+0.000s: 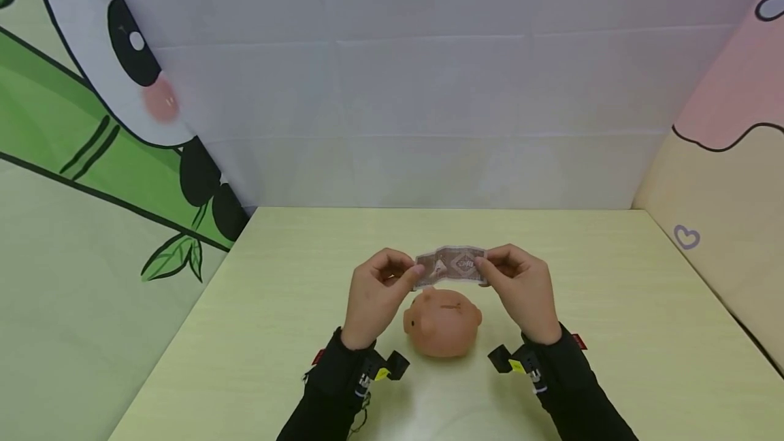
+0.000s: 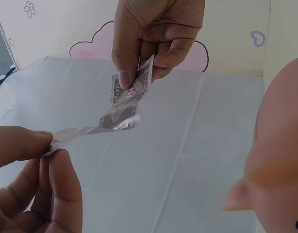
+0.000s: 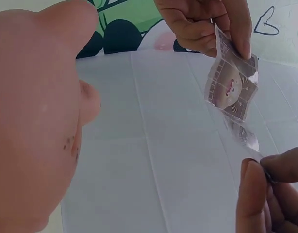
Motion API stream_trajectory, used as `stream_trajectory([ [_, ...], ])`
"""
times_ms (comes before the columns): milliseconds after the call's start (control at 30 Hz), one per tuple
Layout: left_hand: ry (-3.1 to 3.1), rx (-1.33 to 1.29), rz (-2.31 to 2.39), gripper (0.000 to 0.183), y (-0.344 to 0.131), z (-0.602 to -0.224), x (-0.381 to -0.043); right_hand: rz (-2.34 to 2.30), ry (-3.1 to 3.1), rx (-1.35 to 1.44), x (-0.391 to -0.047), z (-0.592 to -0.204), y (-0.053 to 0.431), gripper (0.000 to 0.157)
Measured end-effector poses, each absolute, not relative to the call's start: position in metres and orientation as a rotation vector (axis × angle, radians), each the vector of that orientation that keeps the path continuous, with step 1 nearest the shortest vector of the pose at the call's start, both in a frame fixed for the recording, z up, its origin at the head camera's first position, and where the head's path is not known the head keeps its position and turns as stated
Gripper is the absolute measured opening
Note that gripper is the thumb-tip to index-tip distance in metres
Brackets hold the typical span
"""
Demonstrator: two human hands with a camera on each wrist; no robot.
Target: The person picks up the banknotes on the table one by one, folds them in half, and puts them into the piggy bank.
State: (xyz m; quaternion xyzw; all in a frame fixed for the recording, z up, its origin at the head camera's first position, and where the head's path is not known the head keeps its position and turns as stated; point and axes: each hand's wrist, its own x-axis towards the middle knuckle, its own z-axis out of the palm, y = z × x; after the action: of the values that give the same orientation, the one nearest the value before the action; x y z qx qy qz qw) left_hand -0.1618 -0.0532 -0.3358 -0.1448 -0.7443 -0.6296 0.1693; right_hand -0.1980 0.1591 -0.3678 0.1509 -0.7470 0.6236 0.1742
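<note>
Left hand (image 1: 378,295): thumb and fingers pinched together on the left end of a small printed banknote (image 1: 450,265). Right hand (image 1: 520,289): same pinch, right end. Note creased, stretched between them, just beyond the pink piggy bank (image 1: 442,324) on the pale counter (image 1: 294,271) in head view.
</note>
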Motion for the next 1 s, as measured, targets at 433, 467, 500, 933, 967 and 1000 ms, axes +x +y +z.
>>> stream_trajectory([
  [433,-2.113,-0.447,-1.724,0.007,-0.042,-0.334,-0.154,1.746,-2.063,0.441,-0.190,-0.366,0.154,0.009],
  [467,-2.110,-0.448,-1.725,0.007,-0.041,-0.334,-0.153,1.752,-2.059,0.443,-0.190,-0.366,0.153,0.008],
  [500,-2.107,-0.447,-1.724,0.006,-0.040,-0.334,-0.152,1.753,-2.057,0.448,-0.189,-0.366,0.153,0.008],
  [933,-2.022,-0.607,-1.637,0.006,-0.028,-0.335,-0.146,1.734,-2.024,0.541,-0.180,-0.369,0.137,0.006],
  [967,-2.018,-0.610,-1.621,0.006,-0.028,-0.336,-0.146,1.733,-2.018,0.545,-0.180,-0.369,0.136,0.006],
  [1000,-2.016,-0.610,-1.606,0.006,-0.027,-0.336,-0.145,1.731,-2.012,0.553,-0.180,-0.369,0.136,0.006],
])
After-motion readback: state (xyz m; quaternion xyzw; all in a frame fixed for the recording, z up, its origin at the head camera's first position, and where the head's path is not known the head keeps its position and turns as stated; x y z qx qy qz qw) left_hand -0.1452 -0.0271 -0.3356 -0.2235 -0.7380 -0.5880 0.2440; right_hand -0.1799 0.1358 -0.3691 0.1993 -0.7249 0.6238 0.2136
